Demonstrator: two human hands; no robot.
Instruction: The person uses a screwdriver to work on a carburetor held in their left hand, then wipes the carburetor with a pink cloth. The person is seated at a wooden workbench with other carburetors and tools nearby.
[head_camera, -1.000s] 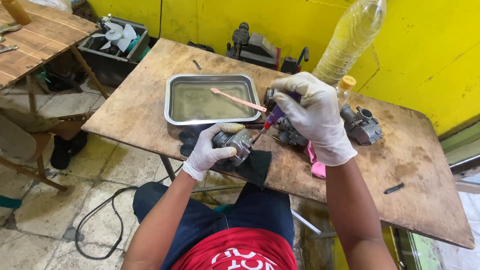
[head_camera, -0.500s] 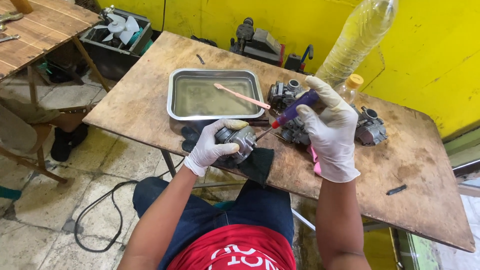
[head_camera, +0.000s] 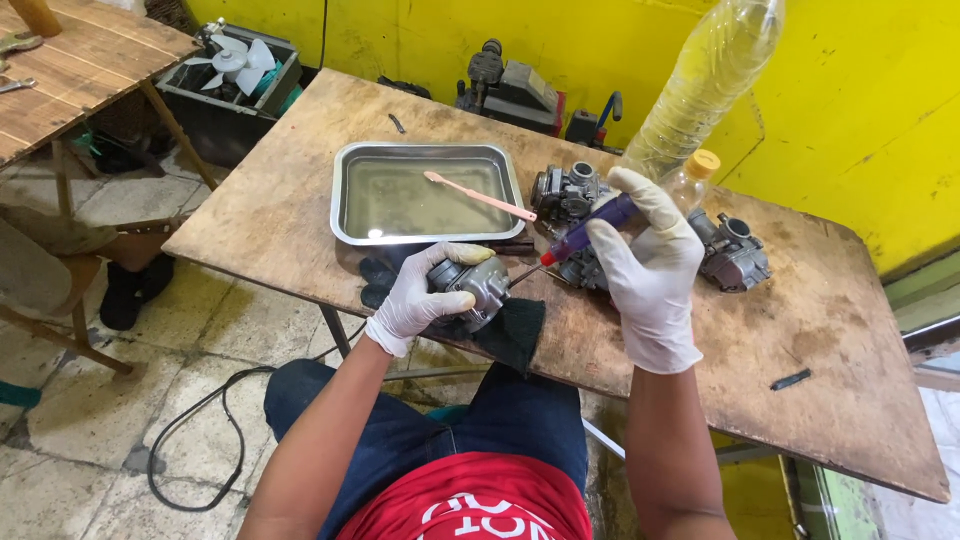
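My left hand (head_camera: 420, 293), in a white glove, grips a grey metal carburetor (head_camera: 474, 283) over a dark cloth (head_camera: 510, 333) at the near edge of the wooden table (head_camera: 800, 330). My right hand (head_camera: 650, 270), also gloved, holds a purple-handled screwdriver (head_camera: 585, 232) with a red collar, its tip pointing left at the carburetor's side. Two more carburetors lie behind: one (head_camera: 563, 192) by the tray, one (head_camera: 735, 250) to the right of my right hand.
A steel tray (head_camera: 345, 215) of yellowish liquid holds a pink toothbrush (head_camera: 478, 197). A clear plastic bottle (head_camera: 700, 95) leans behind my right hand, with a small yellow-capped bottle (head_camera: 697, 170) beside it. A bin with a white fan (head_camera: 228, 75) stands far left.
My right hand has drawn nearer to me and lowered the screwdriver's tip to the carburetor. The left hand keeps the carburetor in place.
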